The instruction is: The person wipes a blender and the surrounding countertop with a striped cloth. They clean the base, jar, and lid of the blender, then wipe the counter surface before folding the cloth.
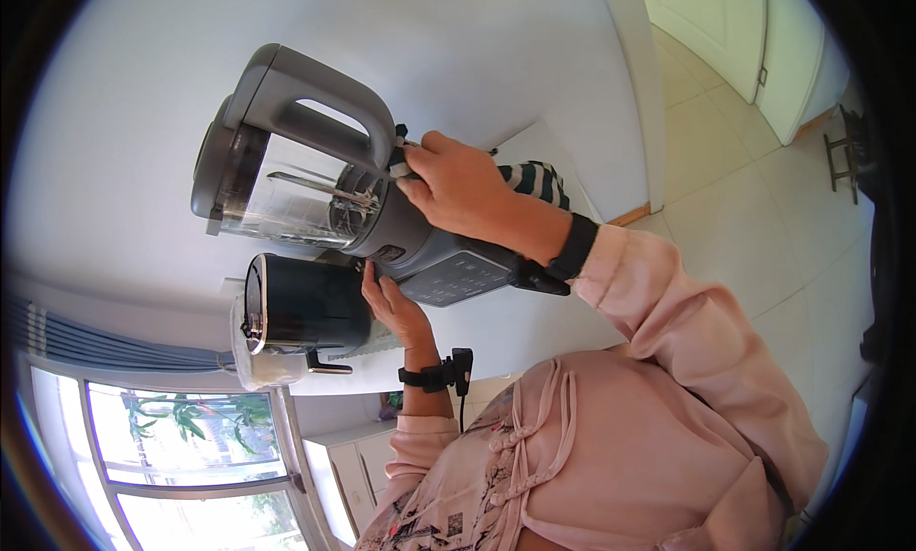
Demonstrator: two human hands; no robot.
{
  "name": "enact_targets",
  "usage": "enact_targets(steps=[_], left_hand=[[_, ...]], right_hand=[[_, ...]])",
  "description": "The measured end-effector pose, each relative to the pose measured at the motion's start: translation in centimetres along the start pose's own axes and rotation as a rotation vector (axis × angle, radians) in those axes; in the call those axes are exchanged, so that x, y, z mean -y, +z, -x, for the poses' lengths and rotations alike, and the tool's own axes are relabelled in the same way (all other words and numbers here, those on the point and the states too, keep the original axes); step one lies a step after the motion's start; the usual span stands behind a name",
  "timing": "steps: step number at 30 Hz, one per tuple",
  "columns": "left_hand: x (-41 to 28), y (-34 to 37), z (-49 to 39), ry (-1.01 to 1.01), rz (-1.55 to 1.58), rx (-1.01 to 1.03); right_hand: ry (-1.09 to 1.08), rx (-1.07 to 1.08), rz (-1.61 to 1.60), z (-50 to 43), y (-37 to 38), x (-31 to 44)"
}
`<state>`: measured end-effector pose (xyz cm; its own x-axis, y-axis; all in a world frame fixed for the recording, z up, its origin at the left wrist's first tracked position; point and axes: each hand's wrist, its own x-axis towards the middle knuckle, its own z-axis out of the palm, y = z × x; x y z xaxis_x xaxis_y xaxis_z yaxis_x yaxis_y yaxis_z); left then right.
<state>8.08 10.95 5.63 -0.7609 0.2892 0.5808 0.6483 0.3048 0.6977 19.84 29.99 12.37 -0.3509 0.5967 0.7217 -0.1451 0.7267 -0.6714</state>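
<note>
A grey countertop blender (pixel 408 225) with a clear jug (pixel 300 189) and closed lid stands before me, appearing tilted in the view. My right hand (pixel 458 182) pinches a dark-and-white striped cloth (pixel 537 179) against the blender near the lower end of the jug handle (pixel 325 104). Part of the cloth hangs behind my wrist. The fingers of my left hand (pixel 393 304) lie against the blender's side, just below the jug, without a visible grip. Metal blades (pixel 358 200) show through the jug wall. A dark control panel (pixel 458 279) with printed markings faces me.
Close beside the blender stands a black countertop appliance (pixel 308 304) with gold trim and a handle, with clear plastic (pixel 268 372) behind it. They share a white tabletop (pixel 429 340) against a white wall (pixel 494 50). A window (pixel 186 436), blue curtain (pixel 136 343) and white cabinet (pixel 351 479) are beyond.
</note>
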Motion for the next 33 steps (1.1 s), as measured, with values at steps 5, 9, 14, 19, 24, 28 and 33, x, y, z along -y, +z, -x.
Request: enact_targets(steps=[5,9,14,19,24,28,33], left_hand=[[0.0,0.0,0.1,0.035,-0.016,-0.008],[0.0,0.1,0.0,0.047,-0.032,-0.008],[-0.1,0.1,0.1,0.072,-0.041,-0.006],[-0.1,0.0,0.2,0.08,-0.052,0.0],[0.3,-0.1,0.2,0.105,-0.061,-0.006],[0.3,0.1,0.2,0.126,-0.064,-0.033],[-0.2,0.3,0.4,0.088,-0.054,-0.043]], right_hand=[[0.077,0.071,0.088,-0.9,0.1,-0.2],[-0.143,0.024,0.119,0.5,-0.3,0.4],[-0.288,0.079,0.08,2.4,-1.1,0.4],[-0.267,-0.038,-0.005,1.2,-2.9,1.3],[-0.468,-0.301,0.142,-5.3,-4.4,4.3],[-0.628,-0.233,0.328,-9.1,-4.7,5.8],[-0.445,0.094,0.588,-6.3,-4.5,5.5]])
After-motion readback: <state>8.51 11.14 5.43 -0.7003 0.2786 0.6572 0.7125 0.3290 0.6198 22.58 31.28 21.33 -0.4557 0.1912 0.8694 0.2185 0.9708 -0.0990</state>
